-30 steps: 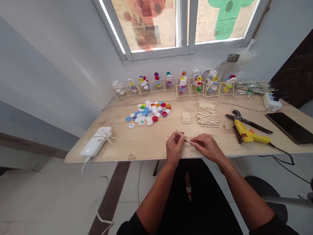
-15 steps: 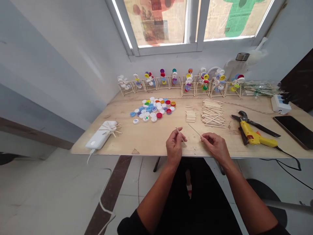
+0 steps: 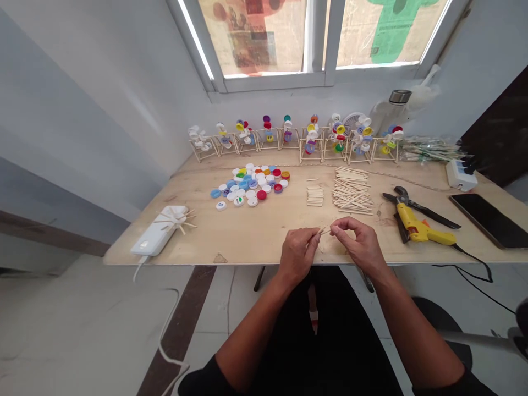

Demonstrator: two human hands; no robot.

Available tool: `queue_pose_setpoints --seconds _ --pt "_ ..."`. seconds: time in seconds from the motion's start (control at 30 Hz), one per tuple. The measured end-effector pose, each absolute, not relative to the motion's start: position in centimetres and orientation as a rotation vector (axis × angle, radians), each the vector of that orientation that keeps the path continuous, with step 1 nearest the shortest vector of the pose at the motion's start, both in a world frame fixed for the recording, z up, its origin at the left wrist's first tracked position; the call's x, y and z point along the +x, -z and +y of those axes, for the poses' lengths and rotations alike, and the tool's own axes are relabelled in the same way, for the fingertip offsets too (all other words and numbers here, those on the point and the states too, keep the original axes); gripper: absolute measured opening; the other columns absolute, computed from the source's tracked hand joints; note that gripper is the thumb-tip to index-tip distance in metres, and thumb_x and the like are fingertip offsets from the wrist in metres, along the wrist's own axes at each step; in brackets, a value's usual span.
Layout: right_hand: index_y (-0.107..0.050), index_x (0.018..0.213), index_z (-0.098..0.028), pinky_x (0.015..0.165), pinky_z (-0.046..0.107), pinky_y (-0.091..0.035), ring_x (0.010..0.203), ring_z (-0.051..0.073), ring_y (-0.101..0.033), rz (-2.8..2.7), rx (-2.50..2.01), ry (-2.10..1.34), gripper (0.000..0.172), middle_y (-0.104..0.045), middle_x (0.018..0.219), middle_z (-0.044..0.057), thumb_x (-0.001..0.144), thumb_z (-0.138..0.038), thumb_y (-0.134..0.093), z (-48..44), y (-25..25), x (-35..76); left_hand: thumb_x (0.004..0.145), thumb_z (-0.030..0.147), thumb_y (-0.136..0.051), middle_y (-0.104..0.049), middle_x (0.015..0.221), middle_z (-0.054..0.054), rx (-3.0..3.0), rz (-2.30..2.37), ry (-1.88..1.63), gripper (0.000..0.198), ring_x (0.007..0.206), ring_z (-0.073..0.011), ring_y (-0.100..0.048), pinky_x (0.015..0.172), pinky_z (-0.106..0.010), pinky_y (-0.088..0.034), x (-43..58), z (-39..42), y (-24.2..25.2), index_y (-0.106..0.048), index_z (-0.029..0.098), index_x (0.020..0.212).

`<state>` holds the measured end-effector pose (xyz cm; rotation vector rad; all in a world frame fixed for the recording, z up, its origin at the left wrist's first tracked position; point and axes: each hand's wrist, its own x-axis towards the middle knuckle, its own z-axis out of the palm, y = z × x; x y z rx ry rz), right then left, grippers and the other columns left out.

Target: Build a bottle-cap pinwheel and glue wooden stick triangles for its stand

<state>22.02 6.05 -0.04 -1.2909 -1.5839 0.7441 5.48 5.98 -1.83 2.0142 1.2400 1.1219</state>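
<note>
- So, on my head feed the left hand (image 3: 300, 250) is pinching a thin stick (image 3: 325, 231) between thumb and fingers, knuckles up.
- Right hand (image 3: 359, 245) pinches its other end, thumb against fingertips. I can't tell if it's one stick or two meeting.
- Stick sits in the small gap between both sets of fingertips, over the near edge of the table (image 3: 256, 236).
- Long axis runs crosswise, hand to hand, right end slightly farther from the body. Fingers hide both ends from me.
- Containers: clear bag (image 3: 431, 148), well beyond and right of the right hand, sticks inside. Metal-lidded bottle (image 3: 390, 116) beyond the right hand; contents unreadable from my end.
- Beyond the hands: row of short sticks (image 3: 315, 197), then pile of longer sticks (image 3: 352, 190) just right of it.
- Beyond and left of left hand: loose bottle caps (image 3: 251, 186).
- Right of right hand: yellow glue gun (image 3: 424, 228) beside black cutters (image 3: 433, 214), then phone (image 3: 490, 220).
- Well left of left hand: white box (image 3: 152, 239) with a spoked stick piece (image 3: 175, 219) on it.
</note>
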Motion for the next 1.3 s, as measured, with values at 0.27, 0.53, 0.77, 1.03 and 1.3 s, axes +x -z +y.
queue_pose_setpoints --seconds 0.27,0.53,0.77,1.03,1.3 --pt "-0.066 0.081 -0.019 0.073 0.03 -0.046 0.074 0.016 -0.059 -1.226 -1.182 -1.017 0.022 -0.066 0.078 0.003 0.075 -0.04 -0.066 6.8 3.0 19.7 0.081 0.037 -0.057 -0.059 0.061 0.001 1.266 1.072 -1.227 0.024 0.05 -0.0094 -0.051 0.053 -0.022 -0.042 6.8 6.6 2.6 -0.067 0.016 0.085" --pt "-0.062 0.081 -0.019 0.069 0.029 -0.048 0.073 0.016 -0.059 -1.15 -1.141 -0.993 0.023 -0.065 0.079 0.003 0.072 -0.041 -0.066 7.5 2.7 18.5 0.077 0.04 -0.06 -0.066 0.064 -0.003 1.156 1.054 -1.245 0.028 0.055 -0.0124 -0.059 0.058 -0.024 -0.047 6.5 7.1 2.2 -0.069 0.015 0.086" --pt "-0.054 0.079 -0.02 0.062 0.027 -0.046 0.062 0.014 -0.055 -1.195 -1.142 -1.04 0.021 -0.062 0.067 0.001 0.077 -0.039 -0.06 7.8 2.2 19.6 0.082 0.041 -0.053 -0.061 0.057 -0.001 1.178 1.085 -1.206 0.036 0.044 -0.0092 -0.049 0.048 -0.022 -0.04 5.3 8.6 2.0 -0.066 0.012 0.098" --pt "-0.057 0.081 -0.02 0.054 0.025 -0.041 0.058 0.013 -0.051 -1.351 -1.229 -0.993 0.021 -0.057 0.064 -0.001 0.077 -0.04 -0.06 7.9 3.2 18.8 0.083 0.04 -0.052 -0.048 0.048 0.005 1.277 1.077 -1.186 0.042 0.044 -0.0077 -0.036 0.046 -0.021 -0.03 4.5 9.0 3.5 -0.064 0.011 0.111" --pt "-0.059 0.083 -0.019 0.058 0.027 -0.045 0.064 0.015 -0.056 -1.445 -1.266 -0.898 0.02 -0.062 0.07 0.002 0.078 -0.038 -0.06 8.3 3.7 18.5 0.083 0.037 -0.052 -0.049 0.05 0.004 1.29 1.053 -1.184 0.044 0.048 -0.0093 -0.041 0.051 -0.022 -0.033 4.3 8.8 3.9 -0.059 0.012 0.118"
